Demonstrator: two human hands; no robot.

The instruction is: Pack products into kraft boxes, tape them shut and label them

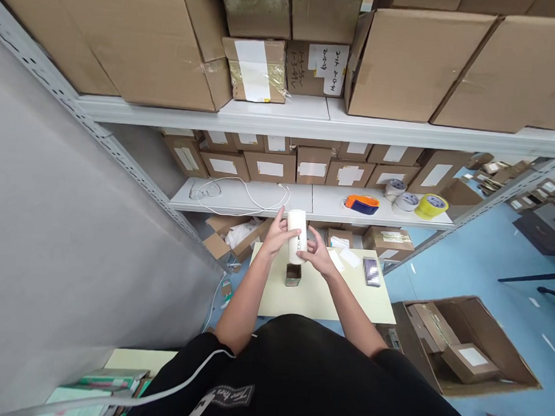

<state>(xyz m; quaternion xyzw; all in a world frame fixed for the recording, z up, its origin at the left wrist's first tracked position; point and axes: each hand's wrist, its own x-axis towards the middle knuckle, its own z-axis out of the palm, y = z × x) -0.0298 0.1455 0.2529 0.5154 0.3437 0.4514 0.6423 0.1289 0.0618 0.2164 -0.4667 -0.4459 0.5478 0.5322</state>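
Between my two hands is a white cylinder [297,226] with dark lettering on its side, held upright above the pale yellow table [271,299]. My left hand [276,234] is closed on its left side, the thumb lying across the front. On the right side my right hand [317,254] grips it lower down, with the thumb near the lettering. A small open-topped box [293,276] stands on the table just below the cylinder; its inside looks dark brown. To the right of my right hand lie white paper slips [350,257] and a dark purple, blurred-out item [372,271].
A metal shelf [259,194] ahead holds a white cable [254,201], an orange and blue tape dispenser [362,204] and tape rolls [406,202]. Cardboard boxes [425,66] fill the upper shelf. A large open carton [509,351] with boxes stands right; a grey wall [67,219] bounds the left.
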